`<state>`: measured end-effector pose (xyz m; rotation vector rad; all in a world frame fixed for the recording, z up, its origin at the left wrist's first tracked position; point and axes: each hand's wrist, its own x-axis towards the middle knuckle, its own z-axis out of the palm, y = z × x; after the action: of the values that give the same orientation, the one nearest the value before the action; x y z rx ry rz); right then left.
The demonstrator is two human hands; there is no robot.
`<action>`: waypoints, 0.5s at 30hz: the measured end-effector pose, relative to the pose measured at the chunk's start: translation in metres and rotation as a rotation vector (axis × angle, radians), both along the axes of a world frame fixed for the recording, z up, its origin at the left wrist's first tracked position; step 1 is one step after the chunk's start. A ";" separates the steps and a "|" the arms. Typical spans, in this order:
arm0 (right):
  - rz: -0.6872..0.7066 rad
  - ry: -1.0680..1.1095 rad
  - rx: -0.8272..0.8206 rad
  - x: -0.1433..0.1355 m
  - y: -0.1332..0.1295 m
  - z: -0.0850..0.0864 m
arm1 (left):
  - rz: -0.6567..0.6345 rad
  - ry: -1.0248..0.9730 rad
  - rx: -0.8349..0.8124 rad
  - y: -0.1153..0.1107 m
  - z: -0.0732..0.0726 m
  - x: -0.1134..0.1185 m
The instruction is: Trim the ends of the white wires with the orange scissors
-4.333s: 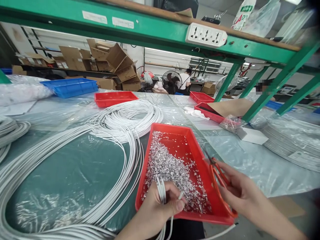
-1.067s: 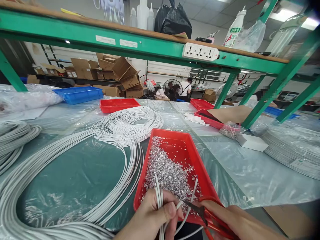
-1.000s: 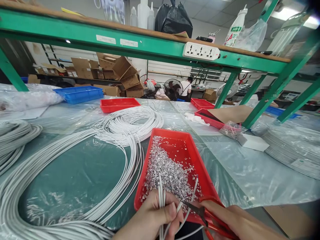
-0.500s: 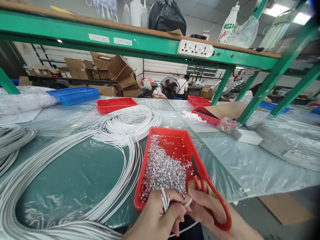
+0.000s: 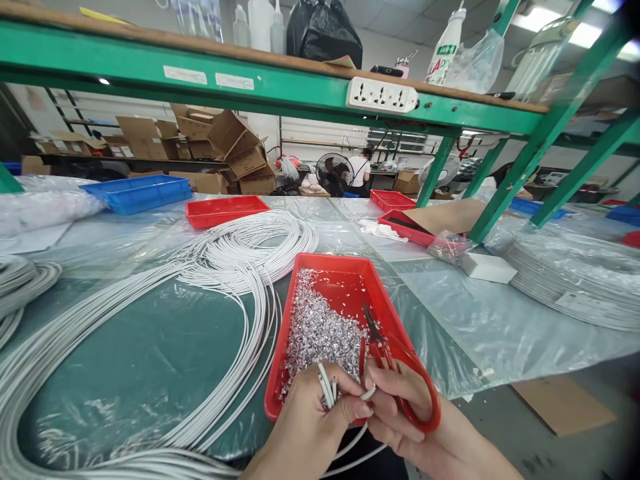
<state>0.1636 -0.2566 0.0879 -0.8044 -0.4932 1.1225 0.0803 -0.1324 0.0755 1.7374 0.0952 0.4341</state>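
Note:
My left hand (image 5: 320, 413) is closed around several white cables (image 5: 327, 387), whose ends stick up between thumb and fingers. My right hand (image 5: 400, 400) holds red-handled scissors (image 5: 376, 343), the loop lying over the back of the hand and the dark blades pointing up and away. Its thumb and fingertips also pinch a short bent cable end beside the left thumb. Both hands are over the near edge of a red tray (image 5: 383, 293). Small silvery scraps (image 5: 320, 327) are heaped along its left side. More cable hangs below the hands.
Large loops of white cable (image 5: 250, 247) lie on the plastic-covered table to the left. A blue tray (image 5: 137, 195) and another red tray (image 5: 227, 212) stand behind. A green shelf frame (image 5: 300, 93) crosses overhead. On the right are a small white box (image 5: 487, 267) and coiled cable (image 5: 575, 287).
The right hand and scissors have shifted left and turned slightly, with the blades lower over the tray. The pinched cable end is still between both hands. The view has moved a little.

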 end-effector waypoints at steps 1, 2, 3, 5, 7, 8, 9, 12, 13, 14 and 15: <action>0.025 0.029 0.011 0.001 0.001 -0.001 | -0.035 0.001 -0.043 0.000 0.000 0.001; 0.011 0.023 0.005 0.002 0.001 -0.002 | -0.074 -0.006 -0.087 0.001 -0.001 0.001; -0.022 -0.008 -0.014 0.004 0.002 -0.001 | -0.111 -0.015 -0.123 0.001 -0.002 0.002; -0.124 -0.140 -0.061 0.006 0.003 0.002 | -0.149 -0.008 -0.134 0.003 -0.004 0.003; -0.211 -0.350 -0.100 0.008 0.004 0.006 | -0.101 0.032 -0.064 0.006 -0.006 0.004; -0.243 -0.442 -0.114 0.009 0.005 0.007 | -0.055 0.055 -0.021 0.007 -0.006 0.004; -0.263 -0.505 -0.125 0.009 0.005 0.008 | -0.009 0.070 0.009 0.007 -0.007 0.005; -0.283 -0.474 -0.116 0.007 0.007 0.006 | 0.022 0.042 -0.014 0.007 -0.006 0.006; -0.241 -0.369 -0.088 0.006 0.007 0.005 | -0.034 0.009 -0.075 0.007 -0.005 0.006; -0.175 -0.252 -0.052 0.004 0.007 0.004 | -0.104 -0.032 -0.151 0.007 -0.005 0.007; -0.105 -0.140 -0.021 0.002 0.008 0.003 | -0.187 -0.071 -0.240 0.007 -0.004 0.007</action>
<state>0.1659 -0.2489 0.0913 -0.9208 -0.5504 0.9805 0.0876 -0.1249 0.0713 1.4783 -0.0636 0.3316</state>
